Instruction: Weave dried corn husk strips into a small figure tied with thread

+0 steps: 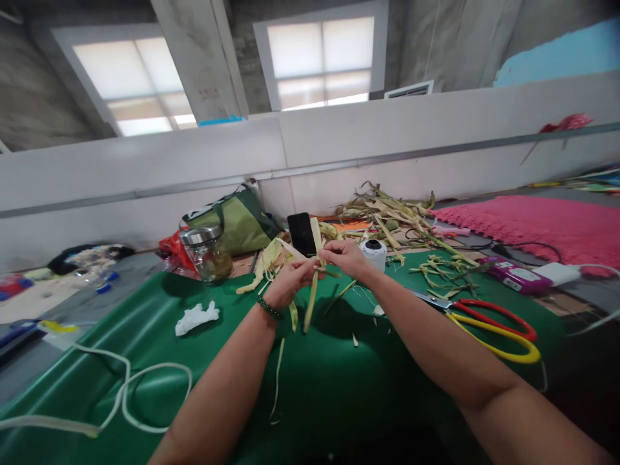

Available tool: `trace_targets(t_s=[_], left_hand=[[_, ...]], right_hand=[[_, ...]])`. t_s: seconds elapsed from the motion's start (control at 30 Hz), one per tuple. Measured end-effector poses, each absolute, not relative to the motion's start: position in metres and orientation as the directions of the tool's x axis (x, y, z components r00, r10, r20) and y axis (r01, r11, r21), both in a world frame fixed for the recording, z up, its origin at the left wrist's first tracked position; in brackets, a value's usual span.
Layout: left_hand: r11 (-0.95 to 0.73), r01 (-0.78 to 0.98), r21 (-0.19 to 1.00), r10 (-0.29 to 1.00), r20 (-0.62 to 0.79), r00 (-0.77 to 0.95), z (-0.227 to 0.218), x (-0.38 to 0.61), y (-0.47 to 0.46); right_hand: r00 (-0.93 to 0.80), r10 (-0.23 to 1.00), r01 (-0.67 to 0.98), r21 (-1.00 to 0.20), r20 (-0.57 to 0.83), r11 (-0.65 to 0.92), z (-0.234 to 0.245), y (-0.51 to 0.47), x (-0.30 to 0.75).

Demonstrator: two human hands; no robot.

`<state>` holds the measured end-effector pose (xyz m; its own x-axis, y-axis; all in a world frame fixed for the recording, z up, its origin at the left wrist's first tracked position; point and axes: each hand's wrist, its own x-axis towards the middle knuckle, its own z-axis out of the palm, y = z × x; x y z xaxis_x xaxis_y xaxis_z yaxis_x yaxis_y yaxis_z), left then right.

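Over the green mat (310,387), my left hand (289,281) and my right hand (345,257) meet, fingers pinched on a pale strip of corn husk (311,302). One part of the strip stands up above the fingers and another hangs below them. My left wrist wears a green bead bracelet (269,308). Right behind the hands a dark phone (301,234) stands upright. Loose dried husks (262,266) lie to the left of it. A white spool-like container (373,253) stands just beyond my right wrist.
Large scissors (484,323) with red and yellow handles lie at right. A lidded glass jar (207,254), a green bag (237,223) and a crumpled tissue (197,318) are at left. A husk pile (387,210) lies at the back. A white cord (126,381) loops at front left.
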<state>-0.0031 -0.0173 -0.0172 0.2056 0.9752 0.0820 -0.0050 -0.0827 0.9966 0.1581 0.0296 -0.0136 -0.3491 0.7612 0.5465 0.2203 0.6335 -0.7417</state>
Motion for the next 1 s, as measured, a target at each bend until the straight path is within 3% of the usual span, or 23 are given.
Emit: trace_targets(t_s=[0.13, 0.33, 0.6, 0.8, 1.0], left_hand=[[-0.095, -0.103, 0.990, 0.982, 0.110, 0.153, -0.016, -0.003, -0.016], [-0.183, 0.002, 0.983, 0.982, 0.183, 0.052, -0.019, -0.002, -0.016], [-0.456, 0.146, 0.878, 0.881, 0.468, -0.066, -0.014, -0.001, -0.016], [-0.451, 0.119, 0.885, 0.880, 0.463, -0.103, -0.016, 0.001, -0.018], [-0.438, 0.073, 0.896, 0.885, 0.444, -0.143, -0.017, 0.005, -0.020]], right_hand=[[-0.436, 0.770, 0.163, -0.801, 0.465, 0.576, -0.018, 0.029, 0.156], [-0.533, 0.757, 0.065, -0.874, 0.377, 0.482, -0.020, 0.027, 0.153], [-0.475, 0.826, -0.031, -0.943, 0.305, 0.330, -0.015, 0.023, 0.154], [-0.442, 0.852, -0.144, -0.960, 0.279, 0.240, -0.014, 0.022, 0.152], [-0.418, 0.864, -0.150, -0.959, 0.281, 0.240, -0.010, 0.020, 0.155]])
